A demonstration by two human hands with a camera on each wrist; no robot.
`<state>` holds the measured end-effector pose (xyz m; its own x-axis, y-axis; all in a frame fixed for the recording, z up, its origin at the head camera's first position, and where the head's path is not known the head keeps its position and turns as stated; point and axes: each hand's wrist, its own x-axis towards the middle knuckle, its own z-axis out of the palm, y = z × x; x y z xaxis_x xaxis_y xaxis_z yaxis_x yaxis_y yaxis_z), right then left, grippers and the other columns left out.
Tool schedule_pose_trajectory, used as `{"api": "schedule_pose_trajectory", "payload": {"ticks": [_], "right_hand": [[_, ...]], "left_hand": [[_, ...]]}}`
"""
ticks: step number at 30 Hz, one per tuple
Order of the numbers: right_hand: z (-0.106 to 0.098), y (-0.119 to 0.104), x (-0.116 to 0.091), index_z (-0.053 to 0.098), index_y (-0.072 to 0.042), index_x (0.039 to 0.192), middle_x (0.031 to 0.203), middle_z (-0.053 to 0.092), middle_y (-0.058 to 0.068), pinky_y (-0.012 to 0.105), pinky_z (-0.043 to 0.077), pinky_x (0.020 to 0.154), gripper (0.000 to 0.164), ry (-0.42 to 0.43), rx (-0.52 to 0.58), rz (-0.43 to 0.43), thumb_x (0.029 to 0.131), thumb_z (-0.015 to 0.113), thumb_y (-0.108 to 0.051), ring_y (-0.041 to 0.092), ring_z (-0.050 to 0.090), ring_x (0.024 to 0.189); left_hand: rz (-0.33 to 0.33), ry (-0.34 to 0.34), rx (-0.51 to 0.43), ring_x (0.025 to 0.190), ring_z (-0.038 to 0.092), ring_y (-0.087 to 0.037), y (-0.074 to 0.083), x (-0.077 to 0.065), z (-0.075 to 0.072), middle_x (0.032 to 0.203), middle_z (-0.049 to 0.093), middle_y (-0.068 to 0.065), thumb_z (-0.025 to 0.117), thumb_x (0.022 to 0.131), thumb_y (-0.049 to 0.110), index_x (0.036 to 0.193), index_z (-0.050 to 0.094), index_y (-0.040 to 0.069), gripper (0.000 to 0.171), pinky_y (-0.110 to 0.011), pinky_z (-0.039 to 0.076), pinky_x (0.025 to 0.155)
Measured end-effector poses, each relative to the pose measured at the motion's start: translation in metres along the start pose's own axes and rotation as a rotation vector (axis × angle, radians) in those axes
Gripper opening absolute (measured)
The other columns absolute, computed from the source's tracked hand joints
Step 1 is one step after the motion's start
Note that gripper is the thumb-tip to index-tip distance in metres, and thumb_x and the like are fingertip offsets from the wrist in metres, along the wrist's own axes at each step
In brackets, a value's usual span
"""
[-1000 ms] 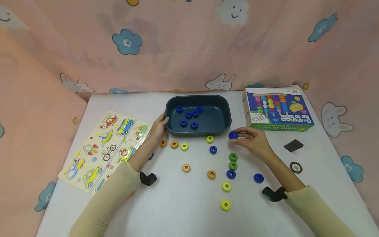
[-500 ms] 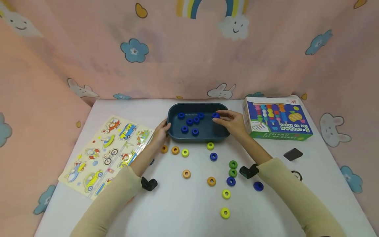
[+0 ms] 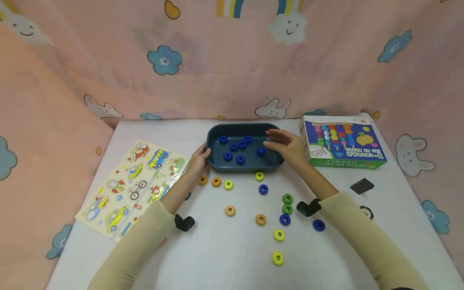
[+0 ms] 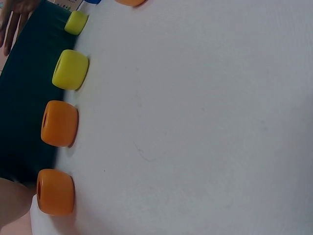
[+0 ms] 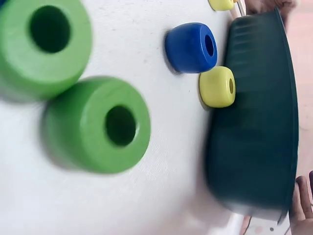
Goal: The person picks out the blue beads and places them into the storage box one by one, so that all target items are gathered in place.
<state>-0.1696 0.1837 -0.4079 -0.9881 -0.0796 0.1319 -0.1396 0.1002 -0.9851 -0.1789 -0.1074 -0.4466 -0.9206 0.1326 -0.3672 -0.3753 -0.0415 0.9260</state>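
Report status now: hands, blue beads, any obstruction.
Left hand holding dark teal tray by left rim. Right hand open over its right end. Seven blue ring beads within. Yellow ring bead beside near wall, not blocking opening.

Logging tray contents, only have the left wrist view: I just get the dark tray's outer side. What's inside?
Observer: Seven visible blue beads in the tray, going by the head view.
Operator: Copy. Is the right hand holding a bead?
Observer: No. Head view shows the right hand at the tray's right end, thumb and fingers apart, no bead between them.
Operator: Any green beads around? None in my view.
Observer: Two green beads, side by side on the table, outside the tray.
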Motion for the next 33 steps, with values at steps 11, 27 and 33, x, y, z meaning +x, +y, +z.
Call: {"api": "schedule_pose_trajectory", "payload": {"ticks": [11, 27, 33], "right_hand": [[-0.051, 0.046, -0.021, 0.060, -0.013, 0.123, 0.118, 0.062, 0.006, 0.024, 0.049, 0.083, 0.044, 0.009, -0.144, 0.013, 0.082, 0.072, -0.023, 0.020, 0.057, 0.108], [-0.094, 0.005, -0.175, 0.063, -0.006, 0.117, 0.113, 0.064, 0.007, 0.020, 0.051, 0.077, 0.035, -0.122, -0.356, 0.194, 0.084, 0.069, -0.014, 0.016, 0.061, 0.100], [-0.099, 0.017, -0.209, 0.064, -0.013, 0.116, 0.114, 0.064, 0.001, 0.026, 0.053, 0.073, 0.039, -0.128, -0.375, 0.279, 0.080, 0.074, -0.020, 0.011, 0.060, 0.100]], "left_hand": [[0.020, 0.006, -0.027, 0.136, 0.020, -0.015, 0.004, 0.002, -0.002, 0.152, 0.020, -0.001, 0.035, 0.101, 0.020, 0.147, 0.024, 0.012, 0.048, -0.030, 0.023, 0.108], [0.004, -0.019, -0.013, 0.136, 0.020, -0.016, 0.000, -0.001, -0.001, 0.151, 0.020, -0.002, 0.035, 0.101, 0.021, 0.147, 0.023, 0.011, 0.048, -0.031, 0.022, 0.109], [-0.006, -0.006, -0.009, 0.136, 0.020, -0.016, 0.001, -0.001, 0.000, 0.151, 0.020, -0.002, 0.036, 0.101, 0.021, 0.147, 0.024, 0.012, 0.048, -0.032, 0.023, 0.108]]}}
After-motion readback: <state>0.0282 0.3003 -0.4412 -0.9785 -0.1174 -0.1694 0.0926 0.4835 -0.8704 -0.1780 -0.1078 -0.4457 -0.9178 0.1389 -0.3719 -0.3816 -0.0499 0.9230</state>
